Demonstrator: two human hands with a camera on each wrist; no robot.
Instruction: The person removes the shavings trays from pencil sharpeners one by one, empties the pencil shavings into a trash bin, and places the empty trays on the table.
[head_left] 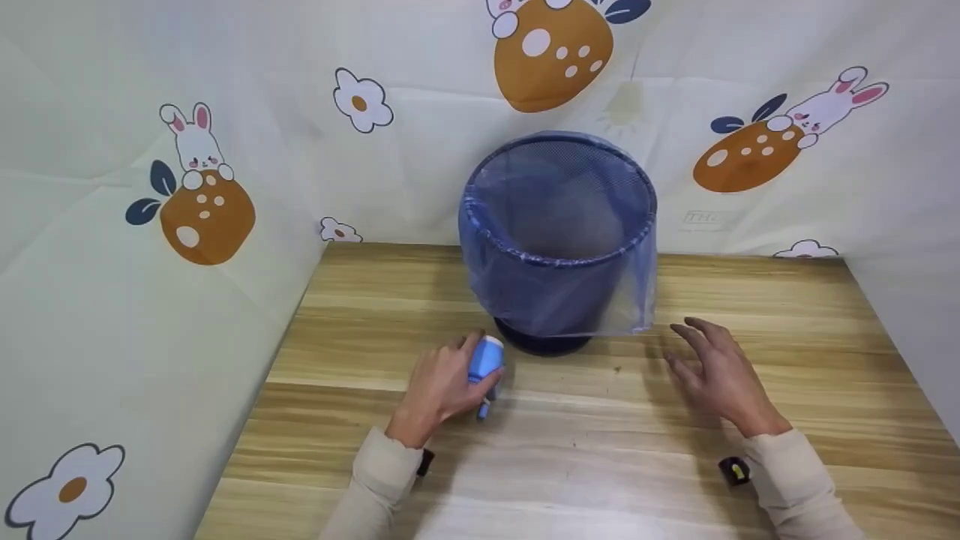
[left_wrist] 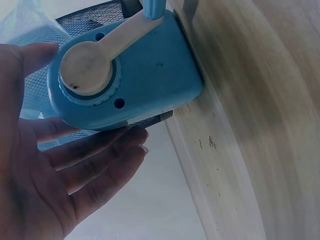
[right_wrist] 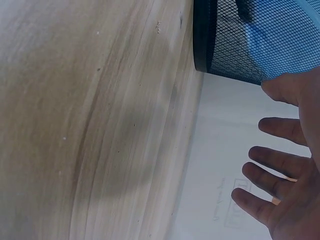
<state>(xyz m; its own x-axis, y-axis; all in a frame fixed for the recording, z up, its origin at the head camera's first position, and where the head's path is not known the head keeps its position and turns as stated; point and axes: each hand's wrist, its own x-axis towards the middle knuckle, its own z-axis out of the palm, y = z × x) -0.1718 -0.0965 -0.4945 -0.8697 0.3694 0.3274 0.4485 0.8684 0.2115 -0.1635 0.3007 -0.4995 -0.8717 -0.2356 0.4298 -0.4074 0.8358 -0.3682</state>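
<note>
Upright blue sharpener (head_left: 486,360), lower centre, is being gripped by nearer left hand (head_left: 444,381); lower-right right hand (head_left: 721,379) spread, empty.

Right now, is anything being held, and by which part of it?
The left hand spans the blue crank device at the upper part of its sides; whether it actually grips cannot be told. The right hand holds nothing.

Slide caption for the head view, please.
Left hand at a blue pencil sharpener near a bag-lined bin; right hand open and empty on the other side.
</note>
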